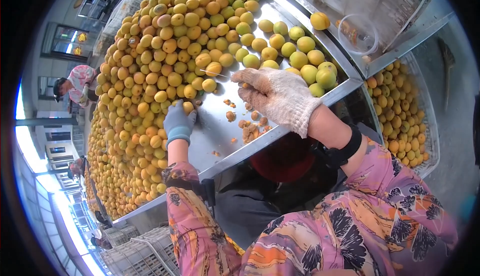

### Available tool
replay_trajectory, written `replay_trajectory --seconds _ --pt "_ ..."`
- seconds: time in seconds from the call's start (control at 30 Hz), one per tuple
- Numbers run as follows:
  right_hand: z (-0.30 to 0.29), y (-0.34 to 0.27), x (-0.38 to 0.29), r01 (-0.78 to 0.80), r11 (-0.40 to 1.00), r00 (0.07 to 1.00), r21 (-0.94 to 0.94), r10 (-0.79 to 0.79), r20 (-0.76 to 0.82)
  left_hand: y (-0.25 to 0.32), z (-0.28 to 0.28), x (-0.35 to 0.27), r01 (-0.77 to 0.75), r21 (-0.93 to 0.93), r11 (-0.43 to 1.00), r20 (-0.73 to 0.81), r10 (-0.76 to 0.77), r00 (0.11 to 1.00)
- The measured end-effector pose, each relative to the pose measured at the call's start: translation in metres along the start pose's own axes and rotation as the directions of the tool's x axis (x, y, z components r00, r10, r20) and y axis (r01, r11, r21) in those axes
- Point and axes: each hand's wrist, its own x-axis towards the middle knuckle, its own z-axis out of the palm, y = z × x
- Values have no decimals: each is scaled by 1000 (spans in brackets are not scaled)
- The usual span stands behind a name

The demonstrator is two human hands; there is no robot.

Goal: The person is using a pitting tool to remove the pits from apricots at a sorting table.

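My left hand (178,123), in a blue-grey glove, has its fingers around an apricot (188,107) at the edge of a large heap of apricots (153,54). My right hand (277,94) wears a stained white knit glove and grips a thin metal pick (214,73). The pick points left, its tip by an apricot with a dark seam line (213,68). Part of its shaft is hidden in the glove. Between my hands, apricot pits (250,132) and bits of pulp lie on the metal tabletop (210,126).
Greener apricots (299,59) lie beyond my right hand, inside the raised metal rim (341,88). A plastic crate of apricots (431,152) stands on the floor at right. A clear plastic tub (358,34) sits past the rim. Another person (80,83) is across the heap. Stacked crates (142,253) stand at lower left.
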Motion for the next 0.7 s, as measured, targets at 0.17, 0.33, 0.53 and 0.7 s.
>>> replay_trajectory --seconds 0.17,0.33,0.53,0.7 --pt "11 -5 2 -149 893 981 424 78 180 0 -5 -5 292 -938 188 278 -96 956" --pt "29 -18 -7 -272 576 957 771 81 277 39 -58 -72 168 -790 -590 11 260 965" --pt "33 -25 -25 -71 950 993 305 38 115 72 -48 -99 373 -541 -754 245 283 927" --pt "32 -33 -29 -29 999 995 40 25 101 88 -39 -106 336 -553 -763 253 230 940"
